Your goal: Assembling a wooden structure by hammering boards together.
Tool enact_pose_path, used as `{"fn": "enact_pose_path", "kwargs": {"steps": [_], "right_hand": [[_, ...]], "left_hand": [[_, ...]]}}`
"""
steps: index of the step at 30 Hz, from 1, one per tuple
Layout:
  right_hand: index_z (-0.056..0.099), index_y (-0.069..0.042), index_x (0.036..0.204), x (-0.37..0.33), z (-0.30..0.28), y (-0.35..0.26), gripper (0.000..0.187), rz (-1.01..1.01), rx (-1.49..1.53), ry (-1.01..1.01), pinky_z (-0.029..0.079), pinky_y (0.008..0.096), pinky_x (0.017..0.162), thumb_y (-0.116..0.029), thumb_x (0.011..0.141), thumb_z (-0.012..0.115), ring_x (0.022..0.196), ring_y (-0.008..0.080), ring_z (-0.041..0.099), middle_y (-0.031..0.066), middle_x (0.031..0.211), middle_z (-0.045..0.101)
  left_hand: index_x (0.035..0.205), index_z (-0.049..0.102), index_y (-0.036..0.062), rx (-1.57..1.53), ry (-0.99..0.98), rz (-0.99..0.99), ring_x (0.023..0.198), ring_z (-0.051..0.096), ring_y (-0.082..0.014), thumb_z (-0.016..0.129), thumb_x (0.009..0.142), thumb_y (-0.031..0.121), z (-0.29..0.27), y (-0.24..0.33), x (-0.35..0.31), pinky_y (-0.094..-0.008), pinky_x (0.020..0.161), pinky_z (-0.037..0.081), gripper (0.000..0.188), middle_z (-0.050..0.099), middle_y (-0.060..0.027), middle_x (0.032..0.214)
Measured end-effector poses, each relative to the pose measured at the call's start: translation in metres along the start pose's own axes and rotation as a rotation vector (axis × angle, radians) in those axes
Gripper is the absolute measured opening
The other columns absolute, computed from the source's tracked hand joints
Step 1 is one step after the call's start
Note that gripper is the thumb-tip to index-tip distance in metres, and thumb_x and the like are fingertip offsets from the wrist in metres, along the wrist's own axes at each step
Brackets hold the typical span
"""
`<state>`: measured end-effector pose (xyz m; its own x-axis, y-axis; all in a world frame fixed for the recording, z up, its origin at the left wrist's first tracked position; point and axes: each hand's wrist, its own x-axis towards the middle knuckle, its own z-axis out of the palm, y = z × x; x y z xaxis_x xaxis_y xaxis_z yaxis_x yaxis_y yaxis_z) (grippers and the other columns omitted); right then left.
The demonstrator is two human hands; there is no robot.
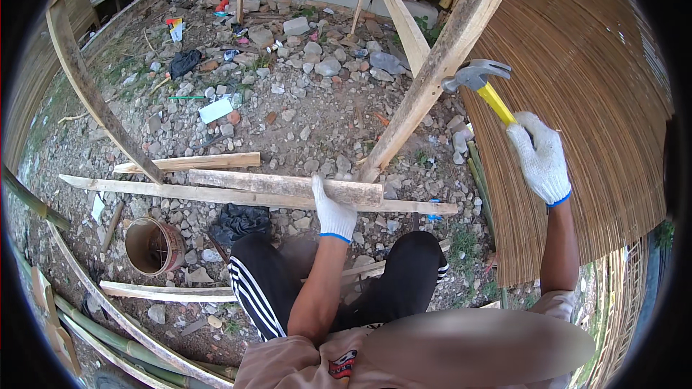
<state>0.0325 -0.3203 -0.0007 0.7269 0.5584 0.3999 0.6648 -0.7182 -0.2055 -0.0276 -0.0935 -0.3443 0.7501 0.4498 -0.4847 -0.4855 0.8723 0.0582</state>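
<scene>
Rubble ground all around you, loose stones right up to your knees, so a shifting knee or foot could spoil your balance. On your right, the big reed panel: your hammer arm is over its near-left part, and a wide swing there could clip it. Just beyond its left edge leans the right frame post, its foot close to your work; a knock from the steel could jar it.

Below, the long plank runs crosswise on the stones, an uneven bed that could let it rock under a blow. And here's your short board, along the plank's far edge, its right end by the post's foot; whether they touch, I can't tell. Loosely held, it could twist or slide.

Your gloved left hand pinches that board near its right end, thumb across the face, fingers mostly hidden: a stray strike there would catch the thumb. Your gloved right hand is wrapped round the yellow handle of the claw hammer, raised beside the post; slick glove fabric could let it turn.
</scene>
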Motion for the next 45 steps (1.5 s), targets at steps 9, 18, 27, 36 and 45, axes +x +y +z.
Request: {"fn": "enact_pose_path", "kwargs": {"steps": [9, 18, 27, 36, 45], "right_hand": [[0.071, 0.001, 0.107, -0.032, 0.009, 0.02, 0.031, 0.019, -0.005, -0.178, 0.052, 0.0373, 0.07, -0.029, 0.099, 0.067, 0.072, 0.0288, 0.066, 0.0179, 0.086, 0.068], [0.069, -0.001, 0.105, -0.122, 0.103, 0.062, 0.029, 0.513, 0.59, -0.237, 0.043, 0.0297, 0.054, -0.029, 0.102, 0.062, 0.058, 0.0094, 0.053, 0.002, 0.068, 0.057], [0.064, -0.005, 0.105, -0.156, 0.164, 0.033, 0.025, 0.743, 1.055, -0.258, 0.042, 0.0244, 0.044, -0.03, 0.106, 0.06, 0.051, 0.0061, 0.05, -0.002, 0.068, 0.052], [0.064, -0.004, 0.109, -0.164, 0.185, 0.029, 0.03, 0.6, 0.714, -0.183, 0.044, 0.0294, 0.043, -0.033, 0.105, 0.06, 0.051, 0.0099, 0.056, 0.0032, 0.064, 0.055], [0.068, -0.002, 0.114, -0.171, 0.196, 0.037, 0.034, 0.293, 0.444, -0.056, 0.053, 0.0499, 0.076, -0.033, 0.1, 0.065, 0.09, 0.046, 0.068, 0.0241, 0.094, 0.07]], "left_hand": [[0.112, 0.057, 0.008, -0.025, 0.133, 0.224, 0.088, 0.058, -0.0237, 0.062, 0.093, 0.068, -0.049, 0.046, 0.055, -0.0407, 0.079, 0.052, 0.063, 0.059, -0.0075, 0.099], [0.143, 0.048, 0.0088, 0.144, 0.234, 0.33, 0.096, 0.062, -0.0231, 0.072, 0.091, 0.061, -0.014, 0.017, 0.001, -0.0411, 0.09, 0.052, 0.078, 0.063, -0.01, 0.108], [0.131, 0.053, 0.0099, 0.128, 0.079, 0.645, 0.093, 0.057, -0.0208, 0.069, 0.095, 0.058, 0.123, 0.049, -0.047, -0.0403, 0.09, 0.048, 0.062, 0.059, -0.0072, 0.102], [0.143, 0.049, 0.0089, 0.128, -0.179, 0.824, 0.119, 0.055, -0.0275, 0.073, 0.089, 0.058, 0.219, 0.101, -0.038, -0.0483, 0.107, 0.044, 0.077, 0.058, -0.0131, 0.13], [0.149, 0.044, 0.0039, 0.194, -0.287, 0.748, 0.133, 0.047, -0.0311, 0.068, 0.089, 0.064, 0.239, 0.112, -0.02, -0.0485, 0.117, 0.034, 0.089, 0.053, -0.0178, 0.145]]}}
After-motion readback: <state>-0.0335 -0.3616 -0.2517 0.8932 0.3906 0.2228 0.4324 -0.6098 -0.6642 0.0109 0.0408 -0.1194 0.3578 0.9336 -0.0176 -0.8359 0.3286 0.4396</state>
